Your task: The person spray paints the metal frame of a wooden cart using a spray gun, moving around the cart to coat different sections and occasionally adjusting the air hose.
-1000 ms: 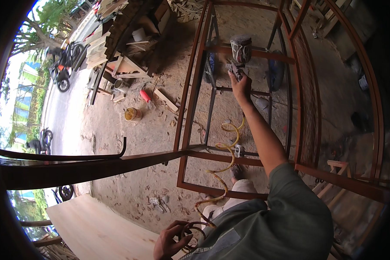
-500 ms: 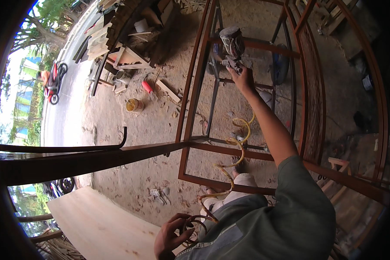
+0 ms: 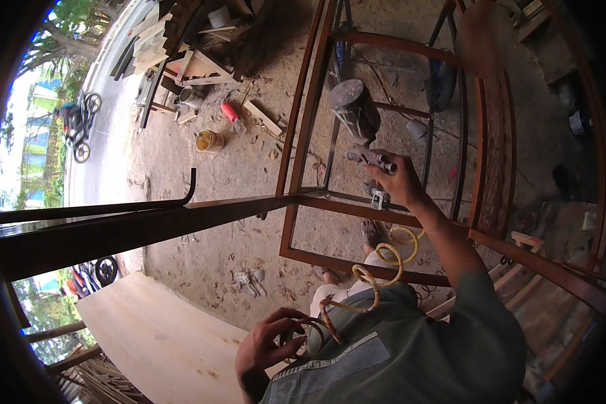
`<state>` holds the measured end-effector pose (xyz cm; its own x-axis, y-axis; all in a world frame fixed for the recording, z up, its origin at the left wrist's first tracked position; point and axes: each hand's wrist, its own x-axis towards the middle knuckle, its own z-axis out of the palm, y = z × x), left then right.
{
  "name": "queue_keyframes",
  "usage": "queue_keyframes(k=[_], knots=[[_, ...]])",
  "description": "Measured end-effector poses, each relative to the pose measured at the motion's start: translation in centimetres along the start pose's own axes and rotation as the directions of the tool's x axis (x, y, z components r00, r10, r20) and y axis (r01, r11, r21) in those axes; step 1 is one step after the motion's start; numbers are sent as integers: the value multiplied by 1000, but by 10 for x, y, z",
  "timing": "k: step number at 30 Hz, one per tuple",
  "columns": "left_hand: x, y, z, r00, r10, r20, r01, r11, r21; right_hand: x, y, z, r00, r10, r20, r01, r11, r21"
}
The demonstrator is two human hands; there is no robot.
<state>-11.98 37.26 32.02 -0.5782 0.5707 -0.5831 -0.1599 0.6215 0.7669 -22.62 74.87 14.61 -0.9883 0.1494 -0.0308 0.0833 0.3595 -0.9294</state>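
Right hand (image 3: pixel 402 183), gripping a grey, paint-stained spray gun (image 3: pixel 370 159), has drawn bodyward, likely shifting work closer; left hand (image 3: pixel 266 345) curls round coiled yellow-brown hose (image 3: pixel 376 290).

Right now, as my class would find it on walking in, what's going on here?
A person stands by a brown frame. The right hand grips what looks like a spray gun with a splattered cup attached, held out in front of the frame. The left hand, low near the body, holds loops of a coiled hose. A pale wooden board lies to the left.
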Motion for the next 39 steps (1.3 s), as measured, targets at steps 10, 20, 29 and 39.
queue_keyframes(k=[10,20,29,39], knots=[[1,4,-6,999,48,-1,-48,999,-25,-65,-3,0,991,33,128,-30,999,-25],[-5,1,0,999,11,-32,-13,999,-39,22,-16,-17,962,-192,-195,172,979,-112],[-3,2,1,1000,-8,-30,7,999,-32,-12,-19,6,986,-165,23,162,981,107],[4,8,-3,999,-35,14,36,998,-49,-31,-22,5,967,-165,194,127,973,193]])
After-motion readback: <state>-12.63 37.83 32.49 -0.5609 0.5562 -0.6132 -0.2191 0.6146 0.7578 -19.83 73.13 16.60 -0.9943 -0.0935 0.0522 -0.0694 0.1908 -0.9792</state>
